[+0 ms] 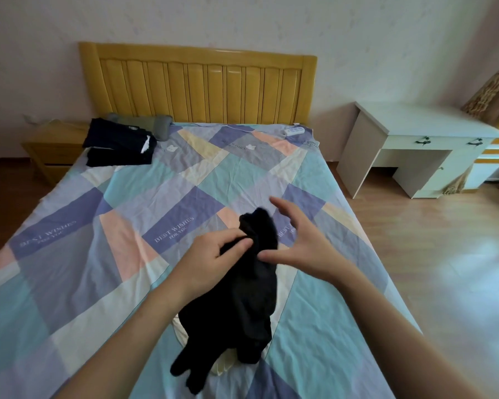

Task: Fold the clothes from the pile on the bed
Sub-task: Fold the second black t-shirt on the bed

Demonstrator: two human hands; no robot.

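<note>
Pinching the bunched black garment (242, 289) in your left hand (211, 260), right hand (297, 243) spread open, you've a dark folded stack (118, 145) done; this one's unfolded.

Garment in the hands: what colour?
Black garment, plain, no visible pattern; head view, the only one.

Head-worn wide view, angled down, close over bed (69, 226)

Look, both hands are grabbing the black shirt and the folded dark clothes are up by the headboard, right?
Not quite. In the head view only the left hand grips the black garment; the right hand is open beside it, fingers spread. The folded dark clothes are up by the headboard.
</note>
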